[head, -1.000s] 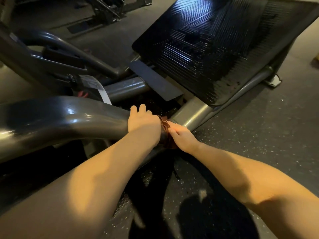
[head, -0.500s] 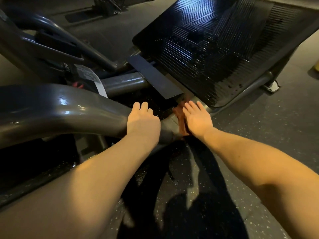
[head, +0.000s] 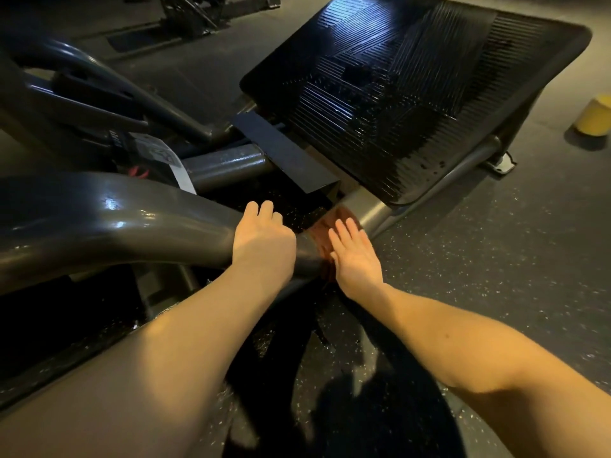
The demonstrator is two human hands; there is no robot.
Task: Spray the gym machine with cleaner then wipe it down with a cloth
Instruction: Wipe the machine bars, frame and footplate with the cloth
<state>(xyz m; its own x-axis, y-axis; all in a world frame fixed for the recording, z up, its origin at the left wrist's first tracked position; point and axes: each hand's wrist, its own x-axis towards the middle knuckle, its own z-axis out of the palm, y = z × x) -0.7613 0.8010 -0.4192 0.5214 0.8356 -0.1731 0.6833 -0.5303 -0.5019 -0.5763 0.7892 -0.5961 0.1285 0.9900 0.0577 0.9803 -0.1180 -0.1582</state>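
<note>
1. Two grips, both bare, both on the gym machine (head: 224, 163).
2. Left grip (head: 264, 241): wide, palm down on the thick frame tube (head: 115, 223), fingers laid over its top. Nothing held.
3. Right grip (head: 357, 256): wide, fingers straight and close together, pressed flat against the cloth (head: 322, 234), just beside the left grip.
4. Cloth: reddish-brown, soft, rumpled. Lying against the lower end of the frame tube, next to the silver sleeve (head: 367, 209). Largely hidden beneath the right grip.
5. Frame tube: dark grey, round, curved, glossy, with bright highlights.
6. Silver sleeve: short, smooth, pale metal, angled up beneath the footplate (head: 413, 94).
7. Footplate: black, broad, with rounded corners. Tilted, ribbed in fine parallel lines, with a shiny sheen.
8. Label (head: 180, 173): white, flat strip with dark print, on the machine beyond the frame tube.
9. Floor (head: 496, 259): dark, matte, flecked with pale speckles.
10. Yellow container (head: 595, 117): rounded, on the floor at the right edge, well apart from both grips and partly cut off.
</note>
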